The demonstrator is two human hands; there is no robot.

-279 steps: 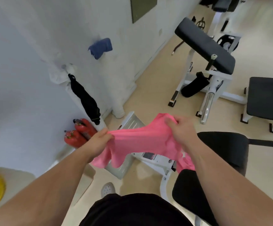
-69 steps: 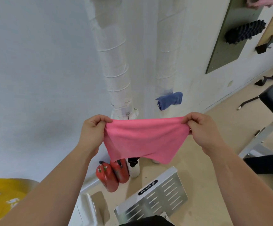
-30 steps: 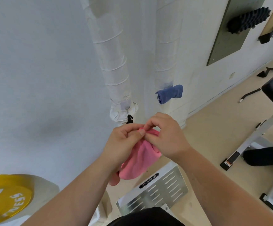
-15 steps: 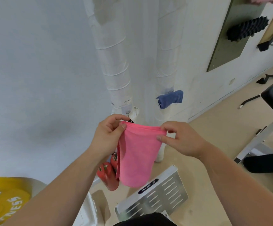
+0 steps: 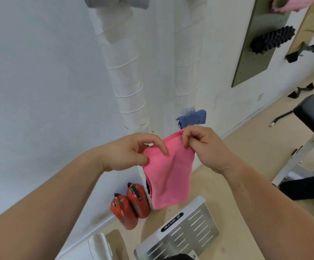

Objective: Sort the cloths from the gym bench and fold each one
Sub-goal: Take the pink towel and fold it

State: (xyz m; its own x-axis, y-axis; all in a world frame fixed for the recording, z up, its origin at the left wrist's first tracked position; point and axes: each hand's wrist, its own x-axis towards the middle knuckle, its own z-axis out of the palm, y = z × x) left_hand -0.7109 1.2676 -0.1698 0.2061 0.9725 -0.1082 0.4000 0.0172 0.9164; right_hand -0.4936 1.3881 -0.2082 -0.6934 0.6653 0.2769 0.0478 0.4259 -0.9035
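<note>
A pink cloth (image 5: 170, 177), folded over on itself, hangs in the air in front of me. My left hand (image 5: 133, 152) pinches its upper left corner between thumb and fingers. My right hand (image 5: 204, 145) pinches the upper right corner, a little higher. The cloth's lower edge dangles above the floor. A blue cloth (image 5: 193, 118) hangs on the white wrapped pipe behind it. Another pink cloth (image 5: 291, 3) shows at the top right on the wall board.
Two white wrapped pipes (image 5: 126, 76) run up the wall ahead. Two red canisters (image 5: 130, 205) stand at the wall's foot, beside a slotted metal footplate (image 5: 180, 233). A black padded bench (image 5: 313, 117) on a white frame is at the right. A black spiked roller (image 5: 272, 41) hangs on the wall board.
The cloth went from spread wide to folded in half. In the last half second both hands shifted their pinch along the top edge and the right hand rose slightly.
</note>
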